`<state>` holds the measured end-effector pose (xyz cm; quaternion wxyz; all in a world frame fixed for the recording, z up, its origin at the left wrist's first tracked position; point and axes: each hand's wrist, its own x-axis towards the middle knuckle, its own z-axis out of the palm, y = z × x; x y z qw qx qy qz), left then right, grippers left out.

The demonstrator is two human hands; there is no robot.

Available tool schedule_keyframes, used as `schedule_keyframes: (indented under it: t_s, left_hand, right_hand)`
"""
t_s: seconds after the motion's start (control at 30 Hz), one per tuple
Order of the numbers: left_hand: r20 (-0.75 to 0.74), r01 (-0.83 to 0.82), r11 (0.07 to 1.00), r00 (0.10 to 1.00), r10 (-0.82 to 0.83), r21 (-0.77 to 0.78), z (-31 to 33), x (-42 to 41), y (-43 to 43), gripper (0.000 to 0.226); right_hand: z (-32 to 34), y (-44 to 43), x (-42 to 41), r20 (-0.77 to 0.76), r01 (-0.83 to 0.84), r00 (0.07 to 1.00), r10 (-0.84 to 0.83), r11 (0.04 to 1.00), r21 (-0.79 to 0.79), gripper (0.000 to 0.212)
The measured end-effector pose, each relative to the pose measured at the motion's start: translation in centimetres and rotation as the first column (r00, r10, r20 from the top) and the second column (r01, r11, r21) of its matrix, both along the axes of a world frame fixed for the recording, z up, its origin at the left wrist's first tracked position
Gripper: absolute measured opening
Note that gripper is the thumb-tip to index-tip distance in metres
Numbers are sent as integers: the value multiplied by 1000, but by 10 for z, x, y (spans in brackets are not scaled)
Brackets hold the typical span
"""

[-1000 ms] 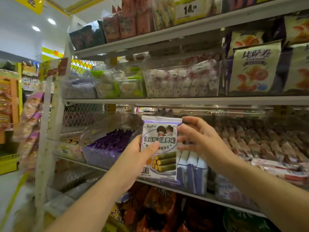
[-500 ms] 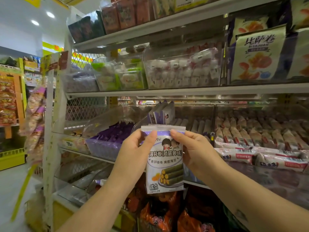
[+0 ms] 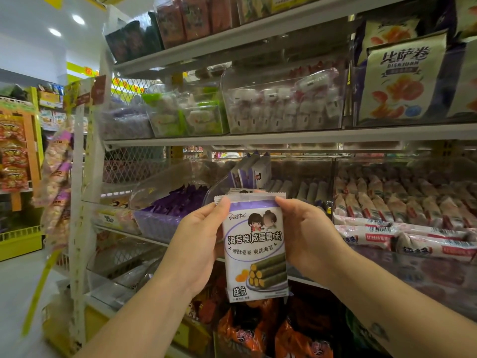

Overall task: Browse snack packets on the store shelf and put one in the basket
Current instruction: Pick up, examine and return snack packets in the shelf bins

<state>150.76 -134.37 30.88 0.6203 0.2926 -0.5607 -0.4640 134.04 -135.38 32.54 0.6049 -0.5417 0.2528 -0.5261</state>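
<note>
Shop shelving filled the head view: a metal store shelf (image 3: 284,136) in several tiers, loaded with clear bins, with a bright aisle seen off to the left. Purple wrappers (image 3: 175,205) were heaped in one bin on the middle tier, pale wrapped rolls (image 3: 387,202) were ranked in the bin to the right, and orange bags (image 3: 242,329) were stacked on the tier below. Between the two bins, a few purple-and-white packs (image 3: 251,171) were left standing upright.

A snack packet (image 3: 255,244) was held upright in front of the middle tier, clear of the bins, its printed face turned to the camera. It was pinched near its top from both sides: the grip of the left hand (image 3: 198,244) was clamped on the left edge, thumb on the front, and the grip of the right hand (image 3: 309,236) was clamped on the right edge likewise.

The browsing step was judged to be in hand, the packet being read rather than carried off. No basket was shown, so its place could not be told. For the next move, one grip would have to be released and the packet lowered by the other hand toward the basket, probably below the frame.
</note>
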Motion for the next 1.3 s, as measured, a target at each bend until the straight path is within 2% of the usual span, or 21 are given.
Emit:
schedule_keyframes:
  t_s: [0.17,0.27,0.33,0.4,0.47,0.53,0.63,0.7,0.77,0.9,1.07,1.17,1.3]
  left_hand:
    - [-55,25,999,998,-23,36,2,1,6,35]
    - [-172,41,996,985,-26,80,5,2,7,34]
    - [-273,25,992,962,9,121,8,4,4,33]
    - [-343,21,989,939,31,148,12,5,1,35]
    - [-367,46,984,930,21,172,16,7,-2,37]
    - [-289,112,969,956,-45,219,16,10,-6,40]
    - [-73,255,919,967,-245,302,14,22,-7,44]
    - [-15,327,884,940,-342,333,8,28,-6,43]
    - [-24,382,862,918,-397,334,1,30,-5,45]
    - [-75,389,859,919,-387,334,-5,28,-5,45]
    - [-33,381,852,917,-397,360,-3,28,-4,41]
    - [119,271,900,937,-327,342,-3,26,-1,33]
    - [353,76,972,923,-153,222,-5,23,1,36]
  right_hand:
    - [2,-2,0,-60,5,998,-4,1000,14,45]
    - [2,-3,-4,-125,-17,992,16,1000,-11,53]
    - [-2,0,-4,-244,-49,969,37,998,-43,57]
    - [-8,3,-5,-390,-121,917,86,990,-67,50]
    - [-11,5,-5,-432,-191,890,147,980,-61,33]
    - [-12,6,-5,-382,-203,906,183,979,-13,21]
    - [-12,6,-8,-281,-201,936,212,977,69,19]
    - [-10,6,-10,-215,-192,954,211,976,107,20]
    - [-7,6,-11,-182,-167,964,192,975,146,24]
    - [-7,7,-10,-157,-158,969,190,967,199,32]
    - [-10,9,-10,-148,-164,969,198,963,216,25]
    - [-11,7,-10,-159,-133,974,162,976,174,18]
    - [-10,6,-10,-150,-108,980,129,984,144,21]
